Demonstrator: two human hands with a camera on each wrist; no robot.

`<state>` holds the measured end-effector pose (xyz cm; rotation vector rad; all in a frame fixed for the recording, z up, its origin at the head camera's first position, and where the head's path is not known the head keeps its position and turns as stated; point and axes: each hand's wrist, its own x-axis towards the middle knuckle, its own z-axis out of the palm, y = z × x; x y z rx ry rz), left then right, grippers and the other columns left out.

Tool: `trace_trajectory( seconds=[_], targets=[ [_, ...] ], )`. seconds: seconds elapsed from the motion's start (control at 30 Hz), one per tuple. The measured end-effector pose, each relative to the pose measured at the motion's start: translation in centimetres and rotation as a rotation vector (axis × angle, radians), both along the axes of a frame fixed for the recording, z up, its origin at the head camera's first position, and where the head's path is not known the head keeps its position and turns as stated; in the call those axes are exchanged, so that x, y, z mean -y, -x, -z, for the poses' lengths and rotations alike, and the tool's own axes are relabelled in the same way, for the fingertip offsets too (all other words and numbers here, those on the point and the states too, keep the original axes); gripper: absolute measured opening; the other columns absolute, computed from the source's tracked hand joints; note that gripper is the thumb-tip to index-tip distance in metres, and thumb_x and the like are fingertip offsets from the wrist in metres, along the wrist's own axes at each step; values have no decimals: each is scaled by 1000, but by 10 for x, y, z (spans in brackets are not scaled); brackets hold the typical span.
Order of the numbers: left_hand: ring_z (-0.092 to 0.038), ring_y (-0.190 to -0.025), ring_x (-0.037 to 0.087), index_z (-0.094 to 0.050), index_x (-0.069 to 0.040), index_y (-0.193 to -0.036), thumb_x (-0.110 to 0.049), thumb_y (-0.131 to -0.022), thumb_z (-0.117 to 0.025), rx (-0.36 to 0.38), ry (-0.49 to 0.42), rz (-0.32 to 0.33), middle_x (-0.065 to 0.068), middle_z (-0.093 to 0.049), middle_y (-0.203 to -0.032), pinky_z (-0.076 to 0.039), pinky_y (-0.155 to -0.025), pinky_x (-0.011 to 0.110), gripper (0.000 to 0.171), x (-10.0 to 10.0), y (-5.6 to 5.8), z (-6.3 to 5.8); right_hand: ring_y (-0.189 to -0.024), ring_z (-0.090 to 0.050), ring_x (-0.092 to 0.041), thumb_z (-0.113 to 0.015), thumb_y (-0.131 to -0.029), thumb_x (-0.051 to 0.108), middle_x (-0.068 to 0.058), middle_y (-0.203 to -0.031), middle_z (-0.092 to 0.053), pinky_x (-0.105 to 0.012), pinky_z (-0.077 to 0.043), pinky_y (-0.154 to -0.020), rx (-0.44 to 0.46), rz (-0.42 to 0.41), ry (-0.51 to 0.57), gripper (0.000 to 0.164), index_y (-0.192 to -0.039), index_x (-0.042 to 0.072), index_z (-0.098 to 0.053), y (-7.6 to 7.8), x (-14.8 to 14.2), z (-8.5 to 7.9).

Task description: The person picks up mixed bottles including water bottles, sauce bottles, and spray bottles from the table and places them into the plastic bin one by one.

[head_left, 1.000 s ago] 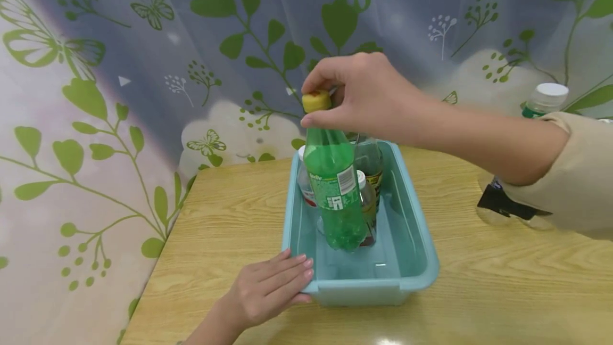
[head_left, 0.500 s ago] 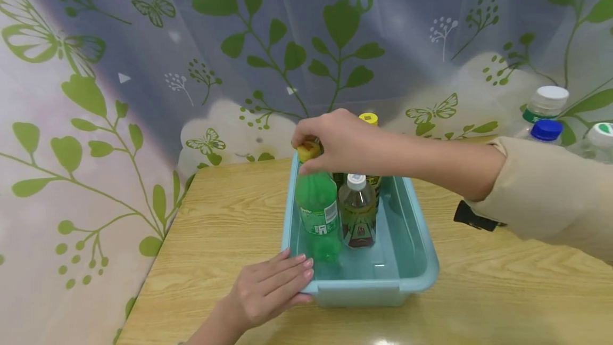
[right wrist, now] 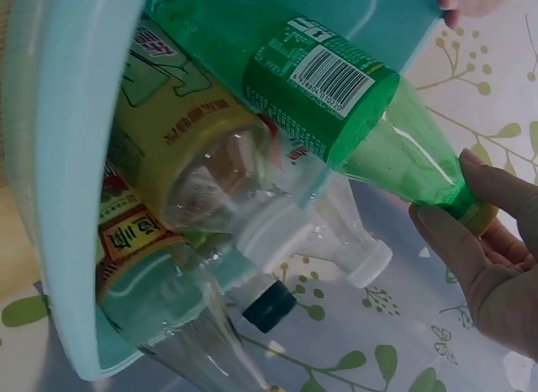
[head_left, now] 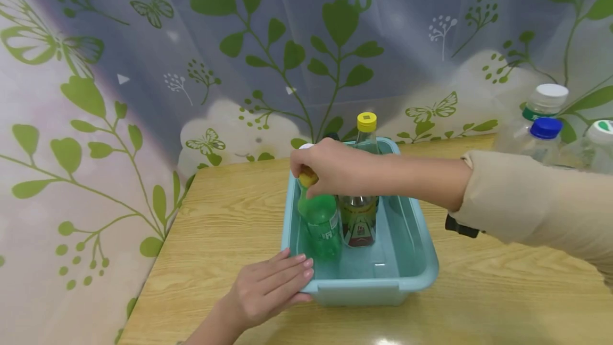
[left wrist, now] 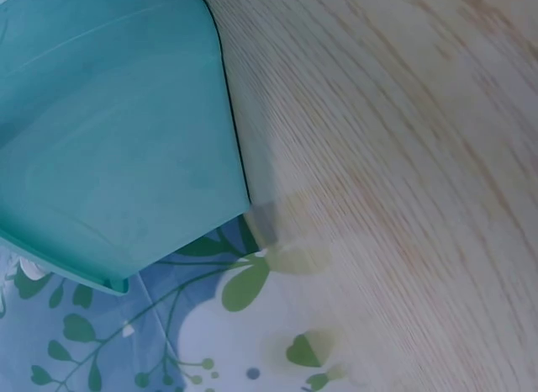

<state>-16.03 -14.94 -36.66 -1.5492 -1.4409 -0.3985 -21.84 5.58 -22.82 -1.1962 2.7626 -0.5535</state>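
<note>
Inside the light-blue plastic bin [head_left: 356,285], a green soda bottle [head_left: 323,222] stands slightly tilted in the front left corner. My right hand [head_left: 330,166] pinches its yellow-capped neck between thumb and fingers, as the right wrist view also shows [right wrist: 496,266]. My left hand [head_left: 268,292] rests with straight fingers on the bin's near left corner. Beside the green bottle is a clear bottle with a brown-and-yellow label [head_left: 359,222]. Behind stands a yellow-capped bottle [head_left: 367,126]. A dark-capped bottle [right wrist: 269,304] and a white-capped one [right wrist: 370,266] are mostly hidden by my right hand in the head view.
Several clear bottles stand on the wooden table [head_left: 230,217] at the far right, one with a blue cap [head_left: 546,128]. A leaf-patterned curtain [head_left: 268,41] hangs behind the table. In the left wrist view, the bin's outer wall [left wrist: 126,148] fills the upper left.
My right hand has lowered the green bottle from above the bin into its front left corner, moving down and slightly left. The left hand has stayed on the rim.
</note>
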Motion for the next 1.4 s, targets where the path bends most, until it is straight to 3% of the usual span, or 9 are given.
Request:
trace_trajectory(
  seconds=[0.13, 0.5, 0.67, 0.87, 1.13, 1.4],
  targets=[
    [-72, -80, 20, -71, 4, -99, -23, -89, -66, -6, 3, -2, 13, -73, -88, -60, -74, 34, 29, 0, -1, 1, -72, -51, -13, -78, -78, 14, 3, -82, -57, -23, -49, -65, -2, -17, 1, 29, -98, 8, -58, 2, -3, 5],
    [-72, -79, 21, -72, 3, -97, -23, -90, -65, 18, 17, -8, 13, -73, -88, -60, -76, 33, 28, 0, -2, -2, -82, -56, -15, -79, -78, 20, 1, -96, -62, -26, -53, -74, 12, -25, -76, 45, -116, 5, -59, 7, -4, 0],
    [-72, -79, 21, -71, 3, -98, -23, -90, -65, 8, 19, -12, 13, -73, -88, -60, -76, 34, 29, 0, -2, -1, -84, -59, -14, -80, -77, 23, 1, -97, -62, -26, -53, -77, 9, -29, -87, 47, -117, 7, -59, 8, -5, -3],
    [-72, -80, 22, -71, 3, -100, -24, -88, -68, -14, 21, -4, 14, -73, -90, -60, -74, 35, 30, 1, 0, 4, -99, -64, -15, -78, -78, 33, 0, -114, -65, -30, -57, -78, 11, 65, -113, 60, -129, 13, -53, 5, -8, -13],
    [-72, -78, 22, -71, 4, -100, -22, -89, -67, -23, 18, 5, 14, -73, -89, -61, -73, 36, 29, 0, 0, 2, -104, -65, -17, -79, -77, 32, -3, -124, -62, -30, -57, -79, -25, 117, 12, 65, -133, 15, -50, -3, -23, -27],
    [-72, -79, 22, -71, 4, -99, -23, -89, -67, -21, 20, 5, 14, -73, -89, -61, -73, 36, 29, 0, 1, 1, -110, -63, -19, -80, -75, 36, -5, -124, -63, -37, -54, -91, -126, 116, 158, 67, -132, 15, -53, -11, -47, -38]
  ],
)
